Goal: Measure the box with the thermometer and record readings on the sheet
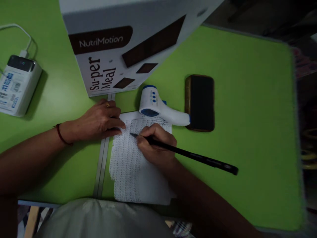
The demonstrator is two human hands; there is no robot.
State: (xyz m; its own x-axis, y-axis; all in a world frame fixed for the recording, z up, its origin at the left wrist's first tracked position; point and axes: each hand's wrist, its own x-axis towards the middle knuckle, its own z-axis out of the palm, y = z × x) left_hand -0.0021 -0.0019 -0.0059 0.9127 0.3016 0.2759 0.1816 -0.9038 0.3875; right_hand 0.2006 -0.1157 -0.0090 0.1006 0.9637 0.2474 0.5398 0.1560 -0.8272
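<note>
A sheet of paper (128, 172) with a ragged left edge lies on the table, filled with rows of small handwriting. My right hand (158, 142) is closed around a long black pencil (198, 158), its tip touching or just above the written rows. The pencil's back end points out to the right. My left hand (104, 119) rests at the paper's upper left edge, fingers loosely bent and apart, holding nothing. A white and blue infrared thermometer (163, 109) lies across the paper's top edge.
A tall white box (111, 62) stands behind the paper. On the right lies a dark phone (200, 102), touching or almost touching the thermometer handle. A white power bank (19, 86) with a cable plugged in is at left. The green table (252, 132) has a metal seam strip (101, 168).
</note>
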